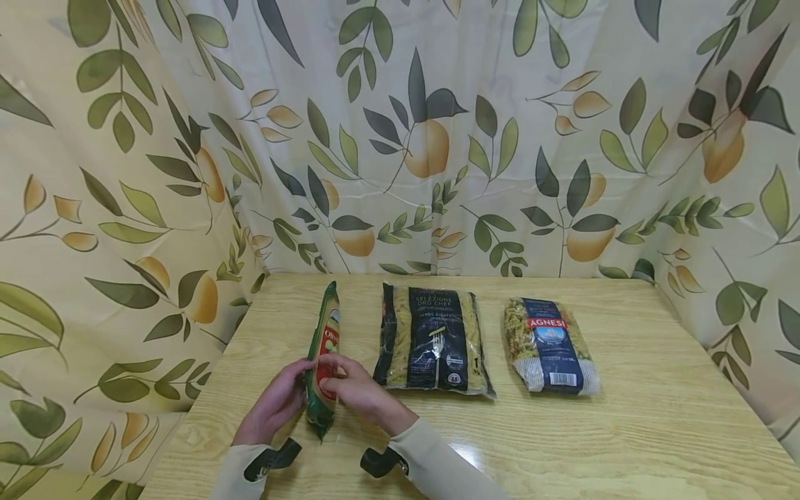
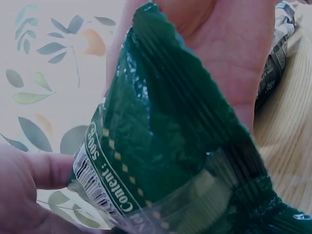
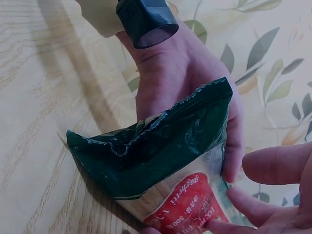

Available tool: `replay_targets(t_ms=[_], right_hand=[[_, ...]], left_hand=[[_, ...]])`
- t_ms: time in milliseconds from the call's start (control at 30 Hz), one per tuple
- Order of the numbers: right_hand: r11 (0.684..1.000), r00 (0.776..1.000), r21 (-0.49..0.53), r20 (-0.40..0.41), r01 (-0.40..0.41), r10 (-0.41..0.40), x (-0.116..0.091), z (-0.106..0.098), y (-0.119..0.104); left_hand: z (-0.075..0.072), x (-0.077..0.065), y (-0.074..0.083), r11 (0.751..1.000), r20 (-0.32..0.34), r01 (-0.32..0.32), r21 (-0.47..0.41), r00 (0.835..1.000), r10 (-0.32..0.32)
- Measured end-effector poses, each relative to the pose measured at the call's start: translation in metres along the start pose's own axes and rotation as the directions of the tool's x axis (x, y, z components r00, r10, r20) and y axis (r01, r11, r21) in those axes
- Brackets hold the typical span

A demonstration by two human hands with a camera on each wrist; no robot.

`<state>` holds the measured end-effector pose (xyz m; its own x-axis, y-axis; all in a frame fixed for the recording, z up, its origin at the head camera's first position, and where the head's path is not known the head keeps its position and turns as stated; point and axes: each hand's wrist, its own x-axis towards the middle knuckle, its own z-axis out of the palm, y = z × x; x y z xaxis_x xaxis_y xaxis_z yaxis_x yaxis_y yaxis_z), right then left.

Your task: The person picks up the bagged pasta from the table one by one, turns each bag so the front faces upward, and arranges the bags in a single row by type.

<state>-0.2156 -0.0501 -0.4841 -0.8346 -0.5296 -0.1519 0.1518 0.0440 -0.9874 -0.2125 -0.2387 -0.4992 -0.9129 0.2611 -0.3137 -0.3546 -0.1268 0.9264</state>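
Note:
A green and red spaghetti packet (image 1: 326, 354) stands turned on its long edge at the left of the table, its red label facing right. My left hand (image 1: 279, 401) holds it from the left side, the palm behind the pack in the right wrist view. From the right, my right hand (image 1: 357, 386) grips the labelled face, thumb and fingers on the red part. The left wrist view shows the packet's green back (image 2: 156, 122) with a barcode and the crimped end. In the right wrist view the word spaghetti reads on the red label (image 3: 187, 207).
A large dark penne rigate bag (image 1: 435, 340) lies flat just right of the hands. Further right lies a smaller blue Agnesi pasta bag (image 1: 552, 347). The wooden table (image 1: 562, 444) meets a leaf-and-fruit patterned curtain (image 1: 431, 208) behind and at both sides.

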Motion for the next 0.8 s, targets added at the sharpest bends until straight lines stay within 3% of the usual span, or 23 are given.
replay_targets(t_ms=[367, 633, 800], right_hand=[[0.975, 0.997, 0.221, -0.070, -0.021, 0.037, 0.0074, -0.0011, 0.0084], [0.957, 0.990, 0.286, -0.115, -0.041, 0.077, 0.0067, -0.0021, 0.0067], [0.947, 0.986, 0.316, -0.128, -0.061, 0.107, 0.0070, -0.0012, 0.0072]], left_hand=[[-0.0043, 0.0011, -0.0027, 0.999, 0.037, 0.011, -0.052, 0.999, -0.010], [-0.0023, 0.0012, -0.0074, 0.987, -0.056, 0.017, -0.157, 0.998, -0.026], [-0.0020, 0.0004, -0.0085, 0.981, -0.061, 0.018, -0.192, 0.998, -0.030]])
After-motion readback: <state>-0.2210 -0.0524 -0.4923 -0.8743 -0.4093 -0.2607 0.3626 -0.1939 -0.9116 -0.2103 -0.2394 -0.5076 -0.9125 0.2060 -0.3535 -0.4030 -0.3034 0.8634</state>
